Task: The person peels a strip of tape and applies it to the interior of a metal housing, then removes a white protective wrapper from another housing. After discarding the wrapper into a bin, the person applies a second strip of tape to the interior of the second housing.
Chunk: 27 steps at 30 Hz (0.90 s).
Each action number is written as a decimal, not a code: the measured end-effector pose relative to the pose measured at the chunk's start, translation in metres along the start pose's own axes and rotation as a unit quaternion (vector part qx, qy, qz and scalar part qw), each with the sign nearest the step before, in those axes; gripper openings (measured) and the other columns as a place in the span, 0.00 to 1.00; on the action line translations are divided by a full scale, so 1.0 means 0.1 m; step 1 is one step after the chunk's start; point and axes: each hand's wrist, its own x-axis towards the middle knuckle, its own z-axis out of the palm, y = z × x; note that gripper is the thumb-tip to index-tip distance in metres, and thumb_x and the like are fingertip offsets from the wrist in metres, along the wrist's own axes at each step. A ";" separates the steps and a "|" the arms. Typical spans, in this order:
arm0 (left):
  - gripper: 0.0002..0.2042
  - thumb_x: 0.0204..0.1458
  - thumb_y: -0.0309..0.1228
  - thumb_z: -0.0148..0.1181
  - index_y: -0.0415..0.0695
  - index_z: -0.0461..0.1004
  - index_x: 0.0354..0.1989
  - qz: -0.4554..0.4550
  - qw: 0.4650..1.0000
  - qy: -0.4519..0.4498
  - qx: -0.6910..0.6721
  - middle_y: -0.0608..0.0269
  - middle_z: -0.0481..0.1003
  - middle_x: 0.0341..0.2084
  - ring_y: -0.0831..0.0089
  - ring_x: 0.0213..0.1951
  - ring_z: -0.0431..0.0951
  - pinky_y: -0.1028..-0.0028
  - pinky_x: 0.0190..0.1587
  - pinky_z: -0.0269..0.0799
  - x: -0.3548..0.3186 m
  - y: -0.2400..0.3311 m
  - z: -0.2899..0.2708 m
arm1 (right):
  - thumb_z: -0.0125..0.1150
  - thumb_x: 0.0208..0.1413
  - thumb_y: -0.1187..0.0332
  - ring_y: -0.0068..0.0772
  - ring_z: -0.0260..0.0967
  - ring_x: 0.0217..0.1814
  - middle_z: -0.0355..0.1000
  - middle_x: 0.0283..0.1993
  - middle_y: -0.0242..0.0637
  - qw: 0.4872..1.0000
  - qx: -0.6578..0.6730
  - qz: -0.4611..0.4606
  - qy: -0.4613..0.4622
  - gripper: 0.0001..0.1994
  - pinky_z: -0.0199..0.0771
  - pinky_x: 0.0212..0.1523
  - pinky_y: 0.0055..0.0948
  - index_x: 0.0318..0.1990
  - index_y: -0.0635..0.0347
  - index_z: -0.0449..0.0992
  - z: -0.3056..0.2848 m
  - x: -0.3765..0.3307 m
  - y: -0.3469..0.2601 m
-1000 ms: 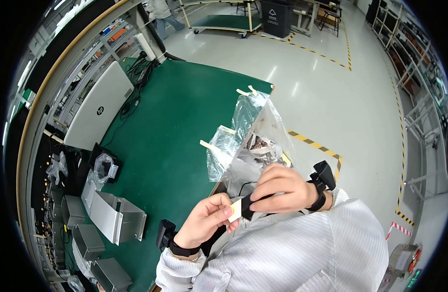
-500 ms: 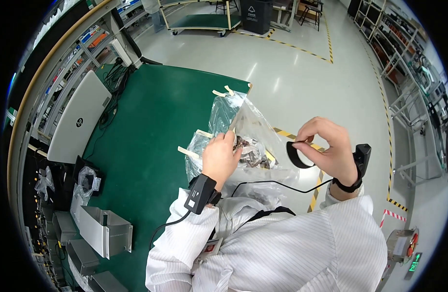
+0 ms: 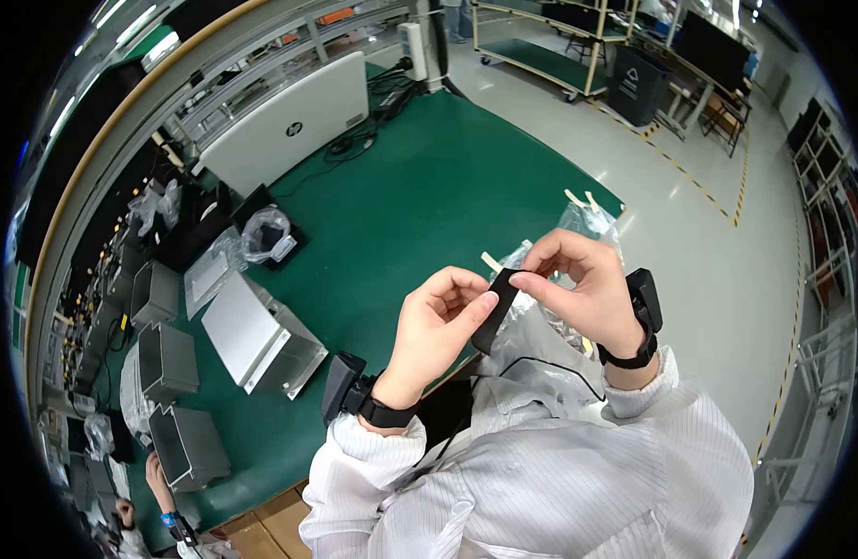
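Note:
A short, flat black strip [image 3: 491, 321] is stretched between my two hands, above the table's near edge. My left hand [image 3: 427, 331] pinches its side between thumb and forefinger. At its upper end, the thumb and fingers of my right hand [image 3: 585, 291] are closed on it. Under and beyond my right hand hangs a clear plastic bag [image 3: 592, 224], taped to the table edge; my hand and forearm hide much of it and its contents. Nearest on the left stands a grey metal box [image 3: 261, 335].
Several more open grey metal boxes [image 3: 191, 447] line the green table [image 3: 429, 186] at left. A white computer [image 3: 289, 126] stands at the back with cables [image 3: 354, 144]. A co-worker's hand [image 3: 159, 480] touches a box at lower left. Beyond are a bin [image 3: 639, 86] and a cart [image 3: 541, 70].
The view has swung left, bringing more of the table in. My left hand has left the plastic bag and now grips the black strip, which my right hand held alone before.

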 end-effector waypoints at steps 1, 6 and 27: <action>0.04 0.59 0.24 0.64 0.39 0.75 0.39 0.007 1.000 0.015 0.001 0.71 0.77 0.31 0.86 0.34 0.75 0.83 0.39 0.72 -0.08 0.07 -0.09 | 0.70 0.52 0.76 0.22 0.75 0.30 0.77 0.29 0.33 0.998 0.059 0.011 0.005 0.06 0.76 0.34 0.22 0.33 0.66 0.77 0.12 0.03 0.01; 0.04 0.57 0.25 0.65 0.38 0.76 0.34 0.023 0.979 0.154 0.132 0.70 0.77 0.25 0.85 0.28 0.75 0.82 0.32 0.71 -0.56 0.37 -0.56 | 0.76 0.48 0.71 0.28 0.80 0.36 0.79 0.34 0.37 0.992 -0.056 -0.107 -0.045 0.14 0.79 0.37 0.24 0.38 0.65 0.77 0.75 0.16 0.01; 0.15 0.55 0.26 0.66 0.38 0.72 0.49 -0.040 0.956 0.230 0.178 0.59 0.81 0.26 0.77 0.29 0.81 0.78 0.32 0.75 -1.70 0.82 -1.32 | 0.66 0.56 0.81 0.22 0.78 0.33 0.79 0.32 0.36 0.943 0.181 0.095 -0.262 0.02 0.79 0.35 0.19 0.36 0.70 0.80 1.78 0.54 -0.22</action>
